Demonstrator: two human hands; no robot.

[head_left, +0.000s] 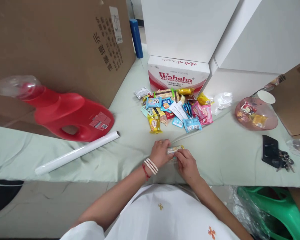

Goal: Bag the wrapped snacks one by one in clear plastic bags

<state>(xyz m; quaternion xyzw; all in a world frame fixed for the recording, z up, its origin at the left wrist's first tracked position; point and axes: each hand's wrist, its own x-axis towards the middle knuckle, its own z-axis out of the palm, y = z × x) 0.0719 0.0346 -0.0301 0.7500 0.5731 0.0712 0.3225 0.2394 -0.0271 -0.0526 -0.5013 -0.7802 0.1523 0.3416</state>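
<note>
Close to the table's front edge, my left hand [161, 153] and my right hand [187, 164] meet around a small, shiny wrapped snack packet [175, 149]. My left fingers are closed at its left end, while my right thumb and fingers pinch its near right side. The packet's print is too small to read, and part of it is covered by my fingers. Just beyond my hands lies a loose pile of wrapped snacks, including a yellow packet [154, 124], a light blue packet [192, 124] and a pink packet [206, 114].
Behind the pile stands a Wahaha water carton [177, 75]. A red jug [72, 113] and a white roll [77, 153] lie at left. On the right are a pinkish clear bowl [255, 115] with snacks, and a black key case [270, 151] with keys.
</note>
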